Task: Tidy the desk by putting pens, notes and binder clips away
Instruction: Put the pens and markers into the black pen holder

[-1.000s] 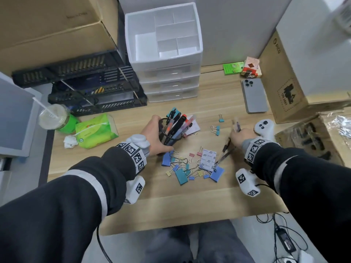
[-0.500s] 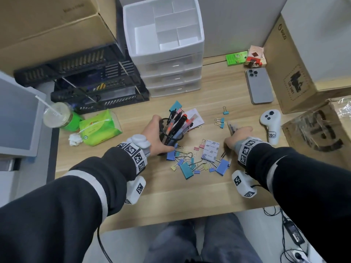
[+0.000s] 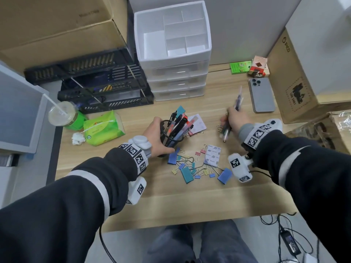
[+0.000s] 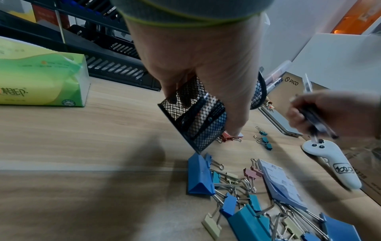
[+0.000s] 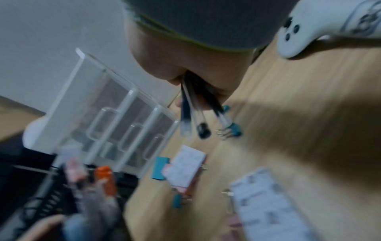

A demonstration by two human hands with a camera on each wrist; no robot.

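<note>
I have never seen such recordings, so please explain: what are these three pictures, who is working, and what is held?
No machine works here: a person tidies a desk, wearing three cameras. The head view looks down at both hands; each wrist view looks along one hand. The left hand grips a tilted black mesh pen cup full of pens. The right hand holds a bundle of pens, its fingers curled round them. On the wooden desk lie coloured binder clips, a small note pad, a phone and a white drawer unit.

Pen cup [image 3: 169,134] stands left of notepad [image 3: 212,155], binder clips [image 3: 191,168] before both.
</note>
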